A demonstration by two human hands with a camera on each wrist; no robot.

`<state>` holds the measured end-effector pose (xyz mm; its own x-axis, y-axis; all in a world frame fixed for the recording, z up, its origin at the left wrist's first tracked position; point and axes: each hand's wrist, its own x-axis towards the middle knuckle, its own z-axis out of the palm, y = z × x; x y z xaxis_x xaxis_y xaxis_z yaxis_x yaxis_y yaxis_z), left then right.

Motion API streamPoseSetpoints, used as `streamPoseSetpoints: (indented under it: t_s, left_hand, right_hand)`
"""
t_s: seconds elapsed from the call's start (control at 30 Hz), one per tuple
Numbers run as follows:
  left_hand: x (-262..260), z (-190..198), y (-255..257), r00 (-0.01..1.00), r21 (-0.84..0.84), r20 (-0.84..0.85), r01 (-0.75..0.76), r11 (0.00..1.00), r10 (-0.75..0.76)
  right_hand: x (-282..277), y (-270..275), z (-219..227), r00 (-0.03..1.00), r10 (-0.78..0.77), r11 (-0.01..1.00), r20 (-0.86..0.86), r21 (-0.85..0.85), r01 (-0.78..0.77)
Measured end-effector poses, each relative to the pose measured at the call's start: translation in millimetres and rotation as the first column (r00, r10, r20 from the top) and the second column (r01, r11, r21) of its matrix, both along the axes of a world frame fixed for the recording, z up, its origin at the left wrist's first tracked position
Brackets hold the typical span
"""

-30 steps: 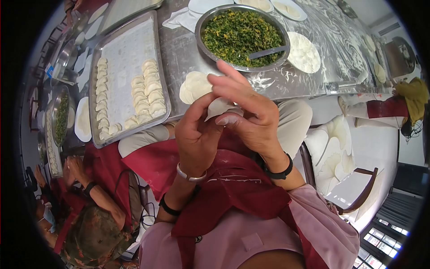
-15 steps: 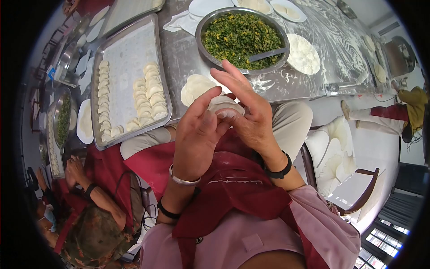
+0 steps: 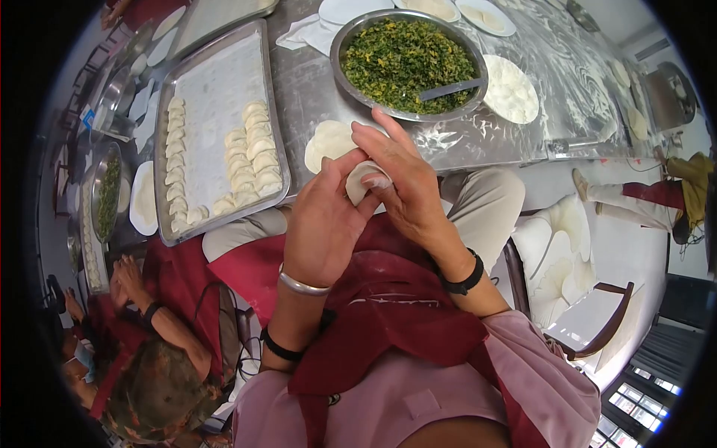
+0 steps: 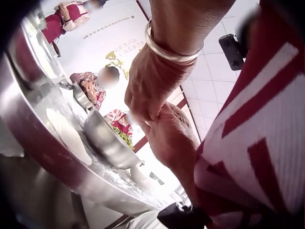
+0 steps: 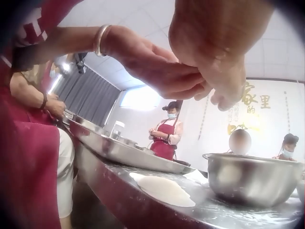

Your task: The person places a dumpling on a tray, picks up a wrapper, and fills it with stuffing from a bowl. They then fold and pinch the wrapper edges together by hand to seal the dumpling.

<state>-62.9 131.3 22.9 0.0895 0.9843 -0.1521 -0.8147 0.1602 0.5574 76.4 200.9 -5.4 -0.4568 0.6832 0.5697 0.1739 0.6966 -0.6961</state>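
Over the lap, just off the table edge, both hands hold a pale dough dumpling (image 3: 358,185). My left hand (image 3: 323,228), with a silver bangle at the wrist, grips it from the left. From the other side my right hand (image 3: 412,187) pinches it, its floury thumb over the dough and its forefingers stretched forward. The left wrist view shows the left hand (image 4: 155,83) against the right, with the dumpling hidden behind them. A small stack of round wrappers (image 3: 327,145) lies on the table just beyond the hands.
A steel bowl (image 3: 344,86) of chopped green filling, with a flat-handled utensil (image 3: 450,89) in it, stands ahead. Left of it, a metal tray (image 3: 273,89) bears rows of dumplings (image 3: 254,153). A plate of flour (image 3: 511,89) is at right; another person (image 3: 153,366) sits at left.
The dumpling has turned between the hands and sits a little further left. My left hand has rotated about it, and the right thumb has shifted over the dough.
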Motion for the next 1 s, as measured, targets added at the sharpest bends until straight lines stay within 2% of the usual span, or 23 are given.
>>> streamPoseSetpoints:
  t_s: [0.13,0.23,0.27,0.33,0.37,0.43,0.47,0.53,0.57,0.63,0.73,0.77,0.87,0.9,1.0]
  left_hand:
    - [2.6,7.0,3.7,0.988,-0.112,0.15,-0.008,0.994,0.024]
    - [0.3,3.6,5.7,0.991,-0.13,0.125,-0.034,0.991,0.05]
    - [-3.0,-1.4,5.1,0.991,-0.079,0.131,-0.016,0.997,0.026]
    - [-11.4,-9.8,3.4,0.99,0.022,0.136,0.018,1.0,-0.021]
    - [-13.7,-9.7,1.2,0.994,0.015,0.105,-0.005,1.0,0.003]
    - [-17.6,-0.6,-3.8,0.998,-0.002,0.036,-0.056,0.998,0.056]
    - [-23.8,-3.5,-6.0,0.999,0.056,0.01,-0.036,0.998,0.035]
    - [-41.6,-13.6,-8.3,0.999,0.171,-0.05,0.013,0.985,-0.005]
    - [-48.6,-14.8,-9.6,0.998,0.166,-0.069,0.015,0.986,-0.003]
    - [-61.3,-14.5,-11.8,0.994,0.16,-0.108,0.014,0.987,0.004]
    - [-82.8,-6.9,-15.5,0.951,0.101,-0.307,-0.019,0.995,0.049]
    - [-91.3,-5.2,-16.3,0.96,0.097,-0.27,-0.045,0.994,0.069]
    - [-114.3,-2.2,-18.5,0.881,0.02,-0.452,-0.143,0.989,0.137]
    - [-122.6,-3.7,-17.9,0.869,-0.004,-0.467,-0.188,0.982,0.165]
    - [-147.1,-8.1,-16.6,0.766,-0.056,-0.617,-0.271,0.961,0.18]
  right_hand:
    - [-1.7,2.1,-14.9,0.999,-0.007,0.999,0.046,0.054,0.005]
    - [-3.5,1.1,-15.5,0.999,0.007,1.0,0.033,0.015,-0.007]
    - [-3.9,0.3,-14.8,1.0,0.013,1.0,0.021,-0.011,-0.013]
    - [2.1,-4.1,-8.7,0.999,-0.036,0.996,-0.017,-0.086,0.035]
    - [7.1,-5.0,-7.4,0.997,-0.061,0.991,-0.036,-0.126,0.056]
    - [22.4,-2.0,-17.9,0.985,-0.154,0.972,-0.073,-0.188,0.138]
    - [26.7,-1.1,-21.7,0.965,-0.248,0.934,-0.085,-0.285,0.215]
    - [43.7,8.9,-40.2,0.938,-0.347,0.896,-0.018,-0.302,0.326]
    - [52.1,13.9,-50.2,0.924,-0.382,0.877,0.005,-0.314,0.364]
    - [66.9,24.9,-70.3,0.887,-0.451,0.845,0.101,-0.273,0.461]
    - [80.8,46.7,-107.4,0.853,-0.498,0.846,0.152,-0.132,0.517]
    - [82.7,53.7,-115.5,0.846,-0.51,0.849,0.153,-0.071,0.524]
    - [81.4,67.5,-123.5,0.837,-0.511,0.859,0.196,0.087,0.504]
    - [76.1,69.3,-123.1,0.814,-0.545,0.837,0.202,0.071,0.543]
    - [63.8,68.1,-120.7,0.715,-0.65,0.759,0.258,0.183,0.625]
